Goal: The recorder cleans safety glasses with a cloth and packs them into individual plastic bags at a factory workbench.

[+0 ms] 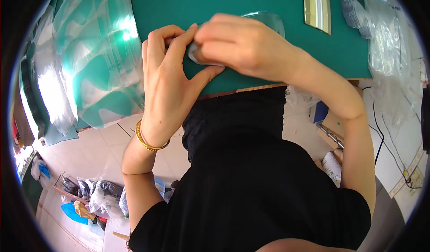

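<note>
Bending in over the near side of a green tabletop (201,1), two bare hands meet close together around one small pale wad. The left hand (165,75) comes up from the near left, back of the hand facing up, wrist fairly straight, fingers arched with the tips pointing to the far side. Its thumb sticks out to the right, so there's a wide gap between thumb and index finger. I can't tell if those fingertips press on anything, since the right hand hides that spot.

The right hand (248,43) reaches in from the right with the elbow bent hard, knuckles up and a bit blurry. Its fingers are curled down tight around the pale wad (193,54), which sits right between the hands, near the left thumb and index finger. Looks soft, like cloth, but it's mostly covered.

Count-wise: one wad, one clear curved piece (274,21) just beyond the right hand, one striped flat piece (317,8) off at far right, and one gold bracelet (145,142) on the left wrist. Clear plastic sheeting (96,57) covers the left side, too overlapped to count.
</note>
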`<action>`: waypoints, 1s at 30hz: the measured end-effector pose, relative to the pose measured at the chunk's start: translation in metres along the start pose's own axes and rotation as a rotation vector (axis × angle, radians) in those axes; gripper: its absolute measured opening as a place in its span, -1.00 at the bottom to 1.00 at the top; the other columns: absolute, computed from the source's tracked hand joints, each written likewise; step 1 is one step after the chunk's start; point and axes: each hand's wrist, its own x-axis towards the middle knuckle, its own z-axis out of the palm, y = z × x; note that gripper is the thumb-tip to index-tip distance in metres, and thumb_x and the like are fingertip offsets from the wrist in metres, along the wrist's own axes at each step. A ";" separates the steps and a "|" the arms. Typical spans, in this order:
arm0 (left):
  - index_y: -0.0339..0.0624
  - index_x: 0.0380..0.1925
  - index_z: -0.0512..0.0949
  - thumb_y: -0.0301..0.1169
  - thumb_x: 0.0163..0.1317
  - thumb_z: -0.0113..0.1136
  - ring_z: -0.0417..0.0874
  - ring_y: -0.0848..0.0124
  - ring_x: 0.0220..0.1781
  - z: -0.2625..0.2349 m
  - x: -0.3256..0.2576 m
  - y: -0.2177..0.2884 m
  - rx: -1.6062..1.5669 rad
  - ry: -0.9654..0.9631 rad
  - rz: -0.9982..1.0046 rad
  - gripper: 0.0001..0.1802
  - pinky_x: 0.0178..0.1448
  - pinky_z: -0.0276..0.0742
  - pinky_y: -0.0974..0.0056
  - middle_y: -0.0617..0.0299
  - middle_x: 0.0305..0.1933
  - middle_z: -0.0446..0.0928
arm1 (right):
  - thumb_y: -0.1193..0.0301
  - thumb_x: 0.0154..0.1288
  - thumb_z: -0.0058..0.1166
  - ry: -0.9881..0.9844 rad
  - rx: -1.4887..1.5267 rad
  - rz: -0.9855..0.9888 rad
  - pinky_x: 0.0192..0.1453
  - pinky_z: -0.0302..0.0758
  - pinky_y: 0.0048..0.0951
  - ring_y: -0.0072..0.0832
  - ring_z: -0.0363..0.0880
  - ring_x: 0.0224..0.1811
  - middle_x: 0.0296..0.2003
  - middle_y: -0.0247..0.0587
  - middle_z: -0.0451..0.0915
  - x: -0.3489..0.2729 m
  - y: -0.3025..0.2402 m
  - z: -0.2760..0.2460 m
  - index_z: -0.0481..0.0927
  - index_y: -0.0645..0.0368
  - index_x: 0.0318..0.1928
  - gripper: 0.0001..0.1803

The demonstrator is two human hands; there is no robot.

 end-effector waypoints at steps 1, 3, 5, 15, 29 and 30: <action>-0.33 0.05 0.57 -0.37 -0.16 0.58 0.42 0.15 0.01 0.000 0.000 0.000 0.007 0.005 -0.019 -0.31 0.10 0.43 0.17 0.14 0.01 0.41 | 0.54 0.04 0.21 0.023 0.022 0.011 -0.24 0.54 -0.42 -0.31 0.55 -0.26 -0.24 -0.28 0.54 0.005 0.006 0.002 0.60 0.21 -0.31 -0.85; -0.32 0.05 0.58 -0.37 -0.17 0.58 0.42 0.17 0.02 0.003 -0.001 -0.003 0.008 0.016 -0.017 -0.31 0.10 0.43 0.18 0.15 0.01 0.41 | 0.56 0.06 0.25 0.071 -0.055 -0.017 -0.26 0.53 -0.41 -0.34 0.54 -0.27 -0.28 -0.28 0.53 0.003 0.017 -0.006 0.61 0.21 -0.32 -0.86; -0.29 0.05 0.59 -0.38 -0.16 0.58 0.42 0.18 0.03 0.006 -0.003 -0.004 -0.008 0.030 -0.015 -0.32 0.11 0.43 0.18 0.16 0.01 0.41 | 0.58 0.06 0.30 0.160 -0.131 0.094 -0.27 0.53 -0.41 -0.35 0.54 -0.28 -0.31 -0.28 0.52 -0.009 0.019 -0.013 0.61 0.21 -0.34 -0.86; -0.32 0.06 0.61 -0.33 -0.16 0.59 0.45 0.20 0.07 0.001 -0.002 0.002 -0.022 0.036 -0.057 -0.31 0.17 0.44 0.21 0.15 0.01 0.44 | 0.49 0.18 0.25 0.265 -0.233 0.140 -0.26 0.48 -0.36 -0.35 0.50 -0.29 -0.36 -0.26 0.46 -0.010 0.015 -0.007 0.61 0.19 -0.33 -0.92; -0.35 0.04 0.62 -0.30 -0.15 0.59 0.48 0.19 0.06 0.001 -0.003 0.003 -0.013 0.052 -0.032 -0.32 0.16 0.46 0.19 0.11 -0.01 0.46 | 0.47 0.19 0.25 0.319 -0.550 0.307 -0.23 0.51 -0.33 -0.32 0.52 -0.30 -0.38 -0.26 0.46 -0.063 -0.013 -0.031 0.59 0.21 -0.35 -0.90; -0.37 0.04 0.62 -0.30 -0.15 0.59 0.48 0.19 0.07 0.001 -0.003 0.002 -0.006 0.052 -0.032 -0.30 0.17 0.46 0.20 0.11 -0.02 0.46 | 0.49 0.17 0.27 0.348 -0.514 0.298 -0.26 0.51 -0.34 -0.32 0.52 -0.32 -0.39 -0.25 0.46 -0.067 -0.019 -0.026 0.59 0.22 -0.36 -0.89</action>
